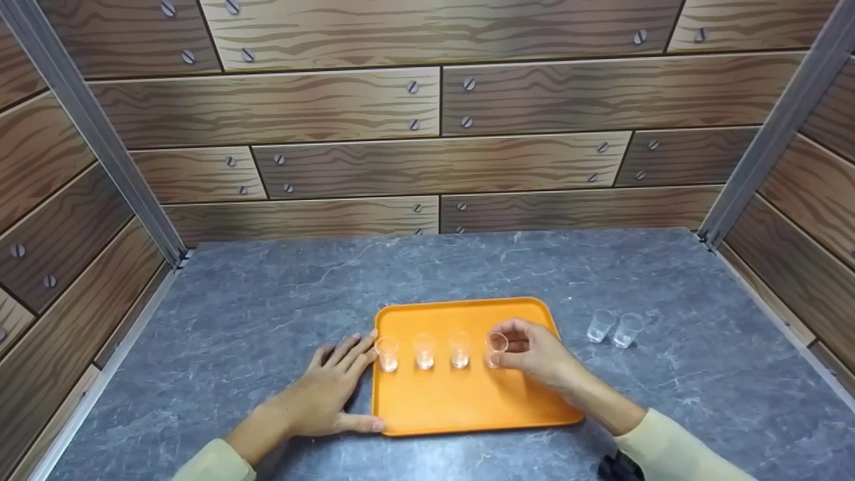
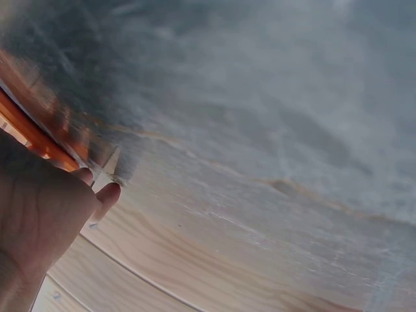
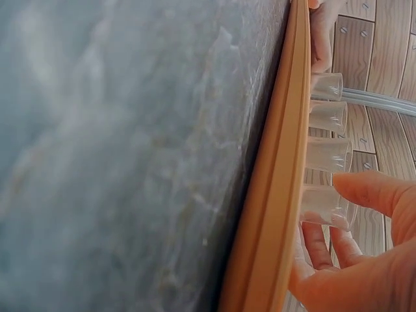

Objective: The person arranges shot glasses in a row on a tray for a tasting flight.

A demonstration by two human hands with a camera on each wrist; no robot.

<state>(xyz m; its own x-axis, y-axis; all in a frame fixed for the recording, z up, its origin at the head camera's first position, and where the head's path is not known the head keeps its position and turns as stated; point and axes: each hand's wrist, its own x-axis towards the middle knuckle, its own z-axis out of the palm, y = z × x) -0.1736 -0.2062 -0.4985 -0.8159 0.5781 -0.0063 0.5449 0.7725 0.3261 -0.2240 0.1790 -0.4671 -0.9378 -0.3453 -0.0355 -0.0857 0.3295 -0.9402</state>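
An orange tray (image 1: 434, 407) bears several clear small glasses standing in a row. The rightmost glass (image 1: 495, 349) is pinched between thumb and fingers of the right hand (image 1: 534, 354); the right wrist view shows this glass (image 3: 322, 203) upright at the tray's surface, with the right hand (image 3: 370, 260) around it. Spread on the table, the left hand (image 1: 327, 394) touches the tray's left edge with thumb and fingertips. In the left wrist view, the left hand (image 2: 45, 208) is beside the orange tray edge (image 2: 39, 140). Three other glasses, the leftmost one (image 1: 387, 354) included, stand unheld.
Two more clear glasses, one (image 1: 600, 326) beside the other (image 1: 628, 331), are on the grey marbled table (image 1: 267, 294) right of the tray. Wood-patterned walls (image 1: 374, 167) and metal corner posts surround the table. A black object (image 1: 620, 467) lies by the right sleeve.
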